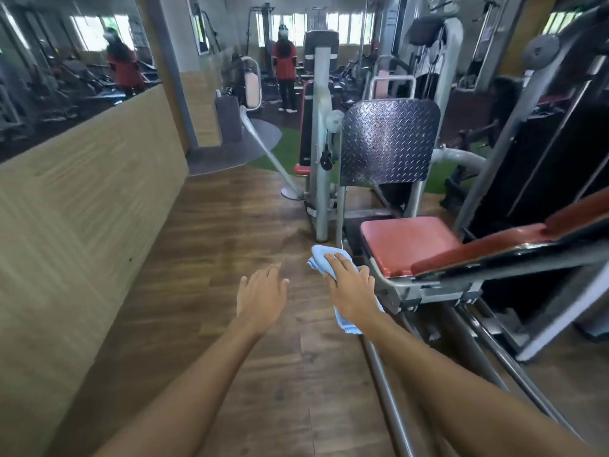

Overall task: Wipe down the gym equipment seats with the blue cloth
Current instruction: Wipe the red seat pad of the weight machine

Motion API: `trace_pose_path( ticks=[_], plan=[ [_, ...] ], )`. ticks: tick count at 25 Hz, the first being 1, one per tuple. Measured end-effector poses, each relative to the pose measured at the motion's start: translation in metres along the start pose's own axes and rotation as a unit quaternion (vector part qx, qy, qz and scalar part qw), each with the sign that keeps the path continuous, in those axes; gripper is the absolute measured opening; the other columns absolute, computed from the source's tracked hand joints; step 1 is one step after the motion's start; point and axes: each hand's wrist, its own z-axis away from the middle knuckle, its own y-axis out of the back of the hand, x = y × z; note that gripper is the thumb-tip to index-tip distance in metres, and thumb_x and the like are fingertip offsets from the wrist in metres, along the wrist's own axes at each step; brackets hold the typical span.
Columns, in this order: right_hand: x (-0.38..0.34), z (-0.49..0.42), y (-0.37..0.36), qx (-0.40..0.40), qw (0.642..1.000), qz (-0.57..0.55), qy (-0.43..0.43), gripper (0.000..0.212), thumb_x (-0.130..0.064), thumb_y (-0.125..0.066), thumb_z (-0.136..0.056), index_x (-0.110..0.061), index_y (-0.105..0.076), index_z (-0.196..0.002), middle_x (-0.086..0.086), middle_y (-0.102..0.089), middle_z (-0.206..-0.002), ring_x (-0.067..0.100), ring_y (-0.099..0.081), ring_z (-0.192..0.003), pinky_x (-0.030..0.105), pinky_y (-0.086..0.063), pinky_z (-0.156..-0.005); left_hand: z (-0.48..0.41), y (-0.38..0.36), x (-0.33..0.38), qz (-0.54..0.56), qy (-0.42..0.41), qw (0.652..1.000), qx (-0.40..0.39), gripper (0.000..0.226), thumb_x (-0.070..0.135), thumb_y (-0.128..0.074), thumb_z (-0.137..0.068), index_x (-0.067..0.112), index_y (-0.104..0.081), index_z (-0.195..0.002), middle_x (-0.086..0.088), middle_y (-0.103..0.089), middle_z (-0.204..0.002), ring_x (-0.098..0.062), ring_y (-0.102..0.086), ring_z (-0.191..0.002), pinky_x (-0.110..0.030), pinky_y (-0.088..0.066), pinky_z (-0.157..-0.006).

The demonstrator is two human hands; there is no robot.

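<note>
Two bare arms reach toward a grey steel leg-press machine (389, 140), whose red padded vinyl seat (408, 242) apparently awaits wiping. Over the wood floor the left hand (263, 291) hovers empty, fingers spread; the right hand (349, 285) holds a bunched light-blue cloth (321, 255) just beside the seat's front corner. Next move, likely: lay the cloth on the pad and sweep.

I see a light blue cloth (324, 260) and a red seat pad (407, 242). The footplate (389, 140) is black diamond-tread; the floor (230, 232) is brown wood-grain.
</note>
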Motion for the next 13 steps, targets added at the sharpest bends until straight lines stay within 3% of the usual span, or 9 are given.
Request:
trace_pose_path(
  ticks=[6,13],
  plan=[
    [0.04,-0.18,-0.016,0.01,0.998,0.009,-0.068,0.043,-0.038,-0.034,-0.1,-0.033,-0.032,-0.143,-0.015,-0.031,-0.151,0.034,-0.042,-0.103,0.043,-0.036,-0.093,-0.212,-0.017,0.031,-0.012,-0.079,0.996,-0.028,0.047,0.035,-0.036,-0.101,0.018,-0.035,-0.145,0.003,-0.042,-0.149,-0.018,-0.037,-0.137,-0.045,-0.023,-0.113],
    [0.174,-0.383,-0.052,0.046,0.981,0.006,-0.187,0.045,-0.037,-0.038,-0.1,-0.034,-0.034,-0.144,-0.013,-0.027,-0.154,0.035,-0.043,-0.103,0.041,-0.036,-0.09,-0.45,-0.118,0.122,-0.021,-0.151,0.985,-0.081,0.049,0.036,-0.037,-0.1,0.02,-0.034,-0.146,0.003,-0.042,-0.15,-0.017,-0.037,-0.138,-0.047,-0.023,-0.115]
  ],
)
